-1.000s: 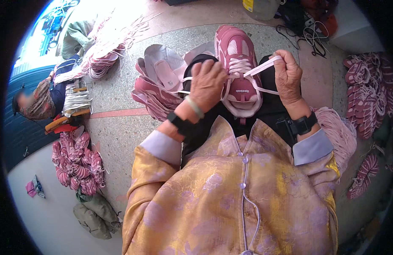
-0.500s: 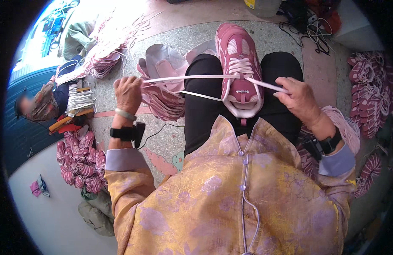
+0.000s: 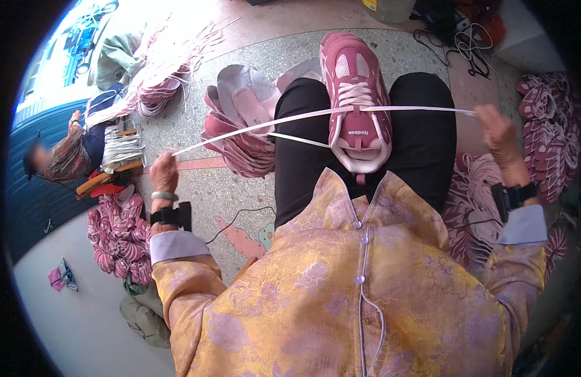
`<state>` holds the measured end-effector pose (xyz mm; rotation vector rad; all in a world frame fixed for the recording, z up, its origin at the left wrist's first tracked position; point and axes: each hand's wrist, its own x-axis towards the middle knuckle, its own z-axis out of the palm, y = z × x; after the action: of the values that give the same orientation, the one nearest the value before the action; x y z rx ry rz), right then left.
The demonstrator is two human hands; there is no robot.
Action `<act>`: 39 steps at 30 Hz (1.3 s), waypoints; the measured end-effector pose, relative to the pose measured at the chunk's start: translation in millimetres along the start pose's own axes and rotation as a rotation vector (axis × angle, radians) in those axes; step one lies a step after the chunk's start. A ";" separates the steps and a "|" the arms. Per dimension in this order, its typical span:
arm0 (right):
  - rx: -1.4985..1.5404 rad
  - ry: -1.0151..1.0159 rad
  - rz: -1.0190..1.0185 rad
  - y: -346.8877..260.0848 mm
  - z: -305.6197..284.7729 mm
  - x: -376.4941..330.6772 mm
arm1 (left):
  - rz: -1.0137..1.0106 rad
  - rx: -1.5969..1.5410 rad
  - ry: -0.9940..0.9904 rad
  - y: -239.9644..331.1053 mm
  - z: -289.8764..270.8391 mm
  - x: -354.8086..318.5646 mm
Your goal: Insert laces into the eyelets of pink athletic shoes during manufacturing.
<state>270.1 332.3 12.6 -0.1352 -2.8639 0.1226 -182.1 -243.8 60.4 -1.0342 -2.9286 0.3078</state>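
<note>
A pink and white sneaker (image 3: 355, 94) rests between my knees, toe pointing away and heel toward me. Its pale shoelace (image 3: 253, 128) is threaded in crossing rows over the tongue, and both ends run out taut to either side. Out at the left, my left hand (image 3: 163, 173) is closed on one lace end. My right hand (image 3: 496, 129), farther out to the right, grips the other end. Another white strand (image 3: 298, 139) lies across my left thigh and reaches the shoe's side.
Stacked pink shoe uppers (image 3: 240, 147) lie left of my knees. Bundled pink shoe parts (image 3: 121, 235) and more bundles (image 3: 551, 135) flank both sides. Pale laces (image 3: 476, 201) hang at my right. Another person (image 3: 70, 151) sits far left beside white laces (image 3: 122, 147).
Both hands have moved outward, the left also nearer my body, the right slightly farther up. The lace ends now stretch longer and straighter from the sneaker.
</note>
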 end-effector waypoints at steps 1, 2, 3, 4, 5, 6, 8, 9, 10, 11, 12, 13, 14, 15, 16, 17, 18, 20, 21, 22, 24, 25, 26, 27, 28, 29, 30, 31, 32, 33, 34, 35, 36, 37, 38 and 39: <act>-0.027 -0.007 0.051 24.6 -2.1 -21.5 | -0.082 -0.114 0.027 -20.2 2.2 -6.3; -0.058 -0.014 0.105 51.6 -9.5 -44.3 | -0.109 -0.174 0.037 -39.8 1.6 -10.4; -0.214 -0.030 0.117 82.4 -22.0 -73.4 | -0.174 -0.275 0.031 -44.4 -2.1 -9.3; -0.364 -0.043 0.124 108.0 -35.2 -96.3 | -0.205 -0.322 0.041 -52.3 -6.7 -11.2; -0.427 -0.091 0.202 119.5 -51.8 -107.1 | -0.246 -0.362 0.052 -65.4 -12.6 -16.6; -0.488 -0.134 0.278 133.3 -70.6 -113.9 | -0.291 -0.448 0.069 -96.9 -13.2 -24.0; -0.673 -0.047 0.068 187.3 -119.9 -147.2 | -0.343 -0.695 0.109 -111.8 -3.9 -14.9; -0.657 -0.039 0.059 182.0 -122.5 -126.9 | -0.370 -0.775 0.137 -119.0 -13.1 -20.4; -0.589 0.089 0.078 152.7 -127.2 -86.9 | -0.457 -0.798 0.116 -112.7 -25.3 -24.9; -0.541 0.206 0.113 131.5 -140.6 -71.2 | -0.521 -0.839 0.089 -93.4 -32.9 -15.4; -0.594 -0.020 0.486 131.8 -151.2 -82.4 | -0.545 -0.874 0.009 -74.8 -35.5 -4.5; -0.600 -0.022 0.490 124.0 -149.1 -78.9 | -0.574 -0.904 -0.075 -54.4 -36.5 4.1; -0.241 0.071 0.786 108.0 -135.0 -69.8 | -0.494 -0.933 -0.160 -26.4 -36.2 11.1; 0.138 0.167 1.056 88.0 -113.2 -58.1 | -0.474 -0.896 -0.334 5.1 -39.1 19.2; 0.557 0.259 1.292 70.0 -79.5 -47.1 | -0.466 -0.886 -0.523 26.5 -38.9 19.5; 0.970 0.351 1.511 53.3 -52.7 -45.3 | -0.459 -0.883 -0.628 65.1 -36.6 21.9; 1.235 0.320 1.405 36.9 -19.7 -57.1 | -0.391 -0.846 -0.789 108.9 -43.5 29.3; 1.490 0.036 1.309 -57.8 2.1 -10.6 | -0.180 -0.867 -0.934 168.5 -48.7 24.4; 1.594 -0.131 1.220 -100.1 -2.4 14.3 | -0.044 -0.929 -1.012 187.1 -43.7 27.0; 1.742 -0.246 1.191 -127.1 3.1 27.4 | 0.033 -1.027 -1.055 205.3 -38.4 28.4; 1.830 -0.393 1.152 -161.5 10.6 52.1 | 0.117 -1.123 -1.103 242.1 -37.7 31.8; 1.808 -0.452 1.132 -170.7 9.4 65.7 | 0.163 -1.108 -1.076 262.5 -49.6 36.2; 1.775 -0.469 1.090 -173.9 14.5 72.7 | 0.210 -1.095 -1.048 277.7 -56.4 38.6; 1.742 -0.483 1.050 -173.8 22.5 77.6 | 0.215 -1.091 -1.051 288.6 -53.4 40.3; 1.744 -0.478 1.053 -172.2 28.0 81.2 | 0.221 -1.187 -0.985 297.5 -48.5 42.5; 1.606 -0.363 0.978 -169.8 33.4 85.0 | 0.223 -1.281 -0.917 303.7 -43.1 45.5; 1.465 -0.252 0.900 -167.2 37.9 88.6 | 0.224 -1.279 -0.918 308.8 -37.4 50.1; 1.467 -0.250 0.901 -164.8 42.4 92.4 | 0.168 -1.284 -0.866 313.0 -30.9 55.8; 1.436 -0.218 0.914 -161.6 46.2 95.4 | 0.116 -1.288 -0.815 317.7 -27.5 61.4; 1.405 -0.186 0.927 -158.1 48.7 98.5 | 0.120 -1.287 -0.817 320.8 -24.5 66.1; 1.496 -0.117 0.956 -153.8 50.0 101.0 | 0.059 -1.429 -0.803 323.4 -21.8 70.4; 1.500 -0.115 0.956 -152.8 53.1 103.5 | -0.008 -1.566 -0.783 324.1 -19.4 74.3; 1.543 -0.032 0.942 -153.2 56.0 106.0 | -0.030 -1.594 -0.767 324.5 -17.0 76.8; 1.584 0.052 0.926 -154.5 58.2 107.7 | -0.029 -1.590 -0.767 322.5 -15.1 76.8; 1.536 0.077 0.970 -157.0 53.9 111.0 | -0.048 -1.559 -0.768 322.3 -17.4 76.2; 1.537 0.081 0.973 -155.7 57.8 108.0 | -0.066 -1.528 -0.768 322.6 -19.5 74.8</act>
<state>138.2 185.0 0.7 -1.0368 -1.6087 2.1506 -38.8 51.9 14.3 -0.8234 -3.4971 -2.2950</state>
